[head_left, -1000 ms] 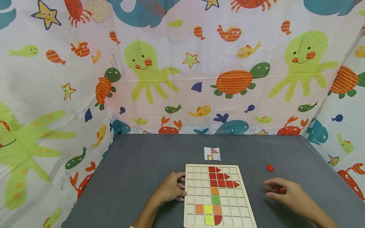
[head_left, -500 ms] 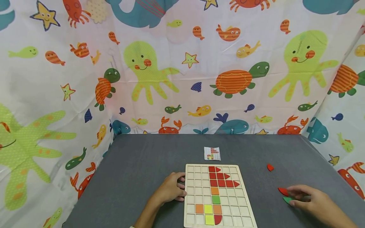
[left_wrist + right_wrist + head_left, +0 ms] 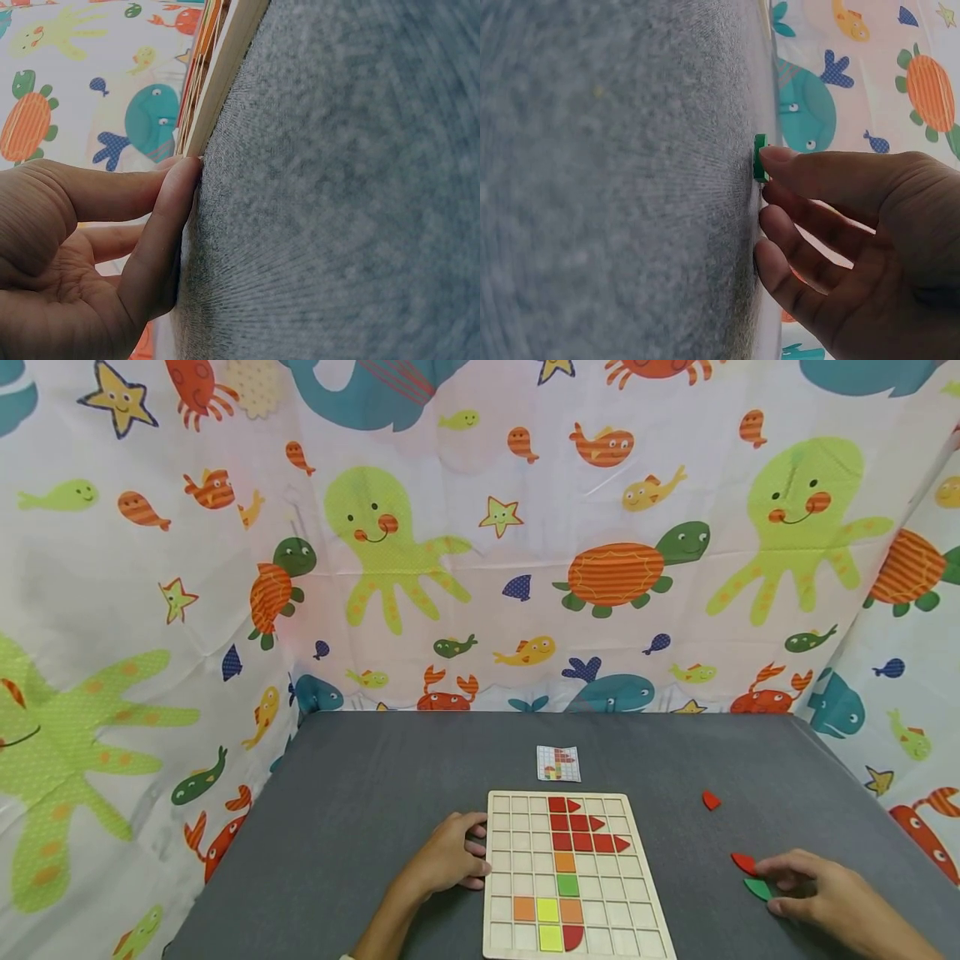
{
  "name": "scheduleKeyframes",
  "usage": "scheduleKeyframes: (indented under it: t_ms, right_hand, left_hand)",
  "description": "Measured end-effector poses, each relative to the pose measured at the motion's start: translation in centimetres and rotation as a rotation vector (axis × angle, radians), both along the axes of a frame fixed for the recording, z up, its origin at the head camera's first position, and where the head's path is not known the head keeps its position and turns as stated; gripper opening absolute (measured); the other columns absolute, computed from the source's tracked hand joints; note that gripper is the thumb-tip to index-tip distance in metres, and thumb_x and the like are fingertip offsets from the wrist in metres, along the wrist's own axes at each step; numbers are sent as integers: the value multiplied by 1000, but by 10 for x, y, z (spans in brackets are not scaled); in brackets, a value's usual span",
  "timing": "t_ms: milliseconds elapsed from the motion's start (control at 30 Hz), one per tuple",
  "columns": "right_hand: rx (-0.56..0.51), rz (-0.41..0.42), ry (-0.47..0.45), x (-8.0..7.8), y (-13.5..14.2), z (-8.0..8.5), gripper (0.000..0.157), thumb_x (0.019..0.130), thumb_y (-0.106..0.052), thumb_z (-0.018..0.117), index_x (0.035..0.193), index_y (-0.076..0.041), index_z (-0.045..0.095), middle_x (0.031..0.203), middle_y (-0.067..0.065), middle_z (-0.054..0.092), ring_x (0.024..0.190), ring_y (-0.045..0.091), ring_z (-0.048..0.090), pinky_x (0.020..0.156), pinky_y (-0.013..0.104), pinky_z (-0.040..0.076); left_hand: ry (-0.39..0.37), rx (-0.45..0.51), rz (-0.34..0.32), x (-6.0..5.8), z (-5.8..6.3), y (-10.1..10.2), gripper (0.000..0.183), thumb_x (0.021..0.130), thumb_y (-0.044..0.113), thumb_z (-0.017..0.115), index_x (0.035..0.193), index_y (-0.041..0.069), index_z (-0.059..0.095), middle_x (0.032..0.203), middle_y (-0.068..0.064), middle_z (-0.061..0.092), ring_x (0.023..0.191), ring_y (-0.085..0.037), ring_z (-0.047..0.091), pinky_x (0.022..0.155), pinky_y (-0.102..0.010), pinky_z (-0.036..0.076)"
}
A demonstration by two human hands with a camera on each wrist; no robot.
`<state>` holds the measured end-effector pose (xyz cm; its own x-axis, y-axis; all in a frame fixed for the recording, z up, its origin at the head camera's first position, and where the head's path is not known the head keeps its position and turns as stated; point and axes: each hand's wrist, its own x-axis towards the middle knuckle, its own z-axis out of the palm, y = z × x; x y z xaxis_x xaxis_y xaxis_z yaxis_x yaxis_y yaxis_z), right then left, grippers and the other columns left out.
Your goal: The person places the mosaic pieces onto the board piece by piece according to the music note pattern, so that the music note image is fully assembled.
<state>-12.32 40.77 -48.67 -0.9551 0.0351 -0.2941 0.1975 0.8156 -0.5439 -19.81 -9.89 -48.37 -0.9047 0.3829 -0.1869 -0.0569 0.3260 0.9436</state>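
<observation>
My left hand (image 3: 447, 853) rests along the left edge of a wooden grid board (image 3: 525, 862), its fingertips touching the rim. In the left wrist view, the thumb and a finger meet at the board's edge (image 3: 217, 82). To the right of the board, my right hand (image 3: 821, 893) is low over the table. Its forefinger is right at the tip of a red leaf-shaped tile (image 3: 743, 862), the thumb at the end of a green leaf-shaped tile (image 3: 757, 888). The right wrist view has the thumb against the green tile (image 3: 760, 157), fingers loosely bent.
Red, orange, yellow and green tiles (image 3: 568, 886) fill some board squares. A printed pattern card (image 3: 558, 764) lies behind the board. Another red tile (image 3: 710, 800) is on the grey table (image 3: 405, 760) farther back. A sea-animal curtain (image 3: 450, 643) surrounds the table.
My right hand has moved right and toward me, and the red tile it carried now lies on the table beside the green one. My left hand and the board have stayed put.
</observation>
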Motion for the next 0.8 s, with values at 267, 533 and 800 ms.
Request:
scheduleKeyframes:
  t_ms: [267, 533, 800]
  right_hand:
    - [19, 32, 5, 2, -6, 0, 36, 83, -10, 88, 116, -3, 75, 103, 2, 71, 88, 18, 60, 68, 26, 55]
    - [61, 50, 22, 4, -13, 1, 31, 84, -13, 88, 112, -3, 77, 94, -3, 65, 83, 15, 55, 63, 25, 49]
    - [56, 163, 123, 2, -20, 1, 27, 86, -20, 87, 110, -10, 78, 91, -5, 61, 77, -1, 48, 62, 22, 45]
  left_hand:
    - [2, -6, 2, 0, 1, 0, 76, 81, -18, 76, 152, -6, 50, 126, -16, 55, 100, -25, 65, 61, -36, 68]
    - [-1, -2, 5, 0, 1, 0, 76, 81, -18, 77, 152, -5, 50, 126, -16, 55, 100, -25, 65, 61, -37, 68]
    - [0, 7, 5, 1, 0, 0, 78, 81, -19, 77, 152, -6, 49, 127, -17, 55, 100, -25, 65, 61, -38, 68]
